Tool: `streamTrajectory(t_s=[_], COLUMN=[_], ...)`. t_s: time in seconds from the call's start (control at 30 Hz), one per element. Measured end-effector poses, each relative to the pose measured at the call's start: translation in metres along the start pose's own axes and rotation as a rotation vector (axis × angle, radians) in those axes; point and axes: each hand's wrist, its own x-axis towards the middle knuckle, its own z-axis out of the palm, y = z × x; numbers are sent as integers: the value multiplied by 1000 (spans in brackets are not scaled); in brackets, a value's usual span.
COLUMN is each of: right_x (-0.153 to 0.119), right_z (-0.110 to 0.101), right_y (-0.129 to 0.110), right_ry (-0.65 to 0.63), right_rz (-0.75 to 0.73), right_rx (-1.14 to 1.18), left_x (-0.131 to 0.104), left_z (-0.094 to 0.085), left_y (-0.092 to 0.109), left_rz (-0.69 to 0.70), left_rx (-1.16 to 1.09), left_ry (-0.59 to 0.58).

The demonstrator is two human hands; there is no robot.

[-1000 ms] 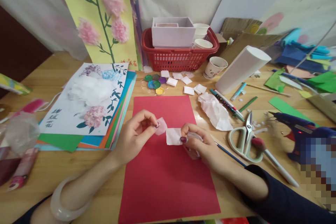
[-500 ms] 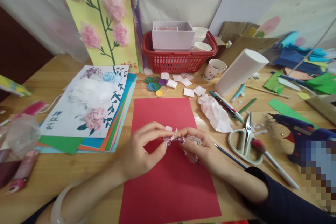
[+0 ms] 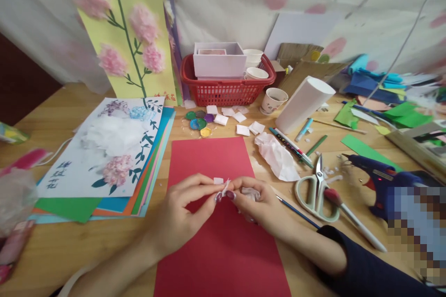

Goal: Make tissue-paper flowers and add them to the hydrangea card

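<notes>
Above a red sheet of paper (image 3: 219, 250), my two hands meet fingertip to fingertip. My left hand (image 3: 188, 209) pinches a small twisted piece of white tissue (image 3: 226, 187) between thumb and forefinger. The thumb and forefinger of my right hand (image 3: 261, 204) grip the same twist from the other side, and more crumpled tissue (image 3: 251, 193) is tucked in that palm. A small white square (image 3: 218, 180) shows just behind my fingertips, on or over the red sheet. Crumpled white paper (image 3: 277, 156) lies beyond my right hand.
Scissors (image 3: 318, 190), a thin brush (image 3: 299, 211) and a blue glue gun (image 3: 379, 176) lie at the right. A red basket (image 3: 226, 92), paper cup (image 3: 273, 100) and white roll (image 3: 304, 104) stand behind. Stacked coloured papers (image 3: 69, 206) lie left.
The camera view has shifted, so most of the table appears lower and further left. Both hands still hold the tissue, with the twist turned slightly more upright.
</notes>
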Motion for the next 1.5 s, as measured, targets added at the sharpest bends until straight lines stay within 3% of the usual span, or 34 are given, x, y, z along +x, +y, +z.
streamTrajectory(t_s=[0.3, 0.53, 0.67, 1.07, 1.37, 1.5], right_x=[0, -1, -1, 0, 3, 5], right_z=[1, -1, -1, -1, -3, -5], right_y=[-3, -2, -3, -3, 4, 3], right_ry=[11, 51, 55, 114, 107, 13], right_rz=[-28, 1, 16, 64, 76, 93], right_rx=[-40, -26, -5, 115, 101, -78], left_x=[0, 5, 5, 7, 10, 14], left_z=[5, 2, 0, 5, 3, -9], left_y=[-2, -5, -9, -22, -21, -20], left_rz=[-156, -456, -539, -638, -572, -510], left_rx=[-54, -276, -342, -643, -491, -376], left_ry=[64, 214, 241, 394, 325, 349])
